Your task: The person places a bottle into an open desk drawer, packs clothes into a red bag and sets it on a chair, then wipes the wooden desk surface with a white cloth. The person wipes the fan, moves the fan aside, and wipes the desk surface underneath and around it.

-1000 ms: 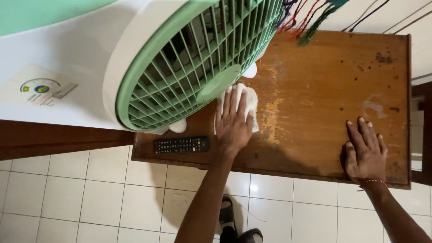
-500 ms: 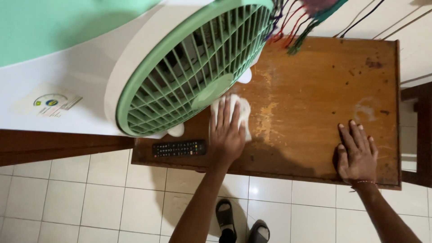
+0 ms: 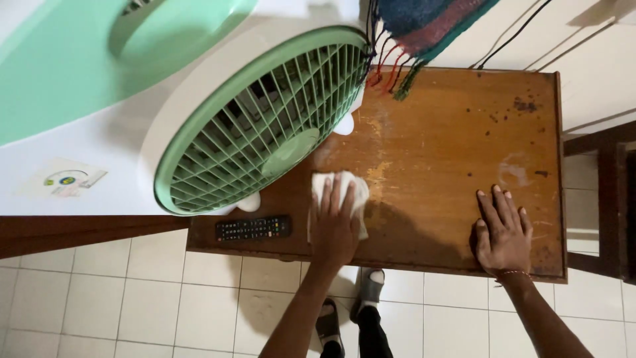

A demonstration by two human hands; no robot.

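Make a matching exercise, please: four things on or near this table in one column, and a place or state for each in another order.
Things:
1. cloth
2. remote
3. right hand
4. fan

Places or states:
A. flat on bare wood near the table's right end
B. under the left hand
C. green grille, at the table's left end
D. black, at the front edge, below the fan

Pairs: 1-B, 2-D, 3-A, 4-C

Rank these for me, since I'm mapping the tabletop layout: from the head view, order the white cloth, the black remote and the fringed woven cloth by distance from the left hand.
1. white cloth, under the left hand.
2. black remote, just to its left at the table's front edge.
3. fringed woven cloth, at the far edge.
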